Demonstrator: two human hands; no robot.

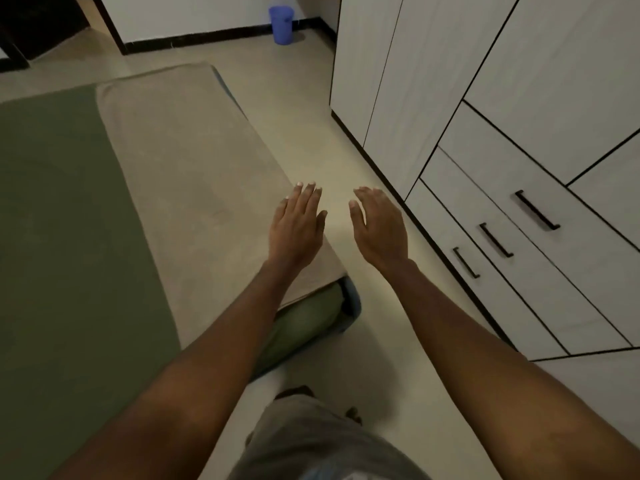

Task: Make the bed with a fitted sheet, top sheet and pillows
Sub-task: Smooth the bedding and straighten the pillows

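Note:
A low mattress lies on the floor at the left, covered by a green sheet (62, 220). A beige sheet (187, 161) lies in a long strip along its right side. At the near right corner the green sheet bulges out over the blue mattress edge (353, 299). My left hand (298, 226) hovers palm down with straight fingers over the right edge of the beige sheet, holding nothing. My right hand (379, 226) is held out beside it over the bare floor, fingers relaxed and empty. No pillows are in view.
A white wardrobe (485, 116) with black-handled drawers (495, 240) fills the right side, leaving a narrow strip of cream floor (304, 116) between it and the mattress. A blue bin (281, 24) stands by the far wall. My grey shorts and feet show at the bottom.

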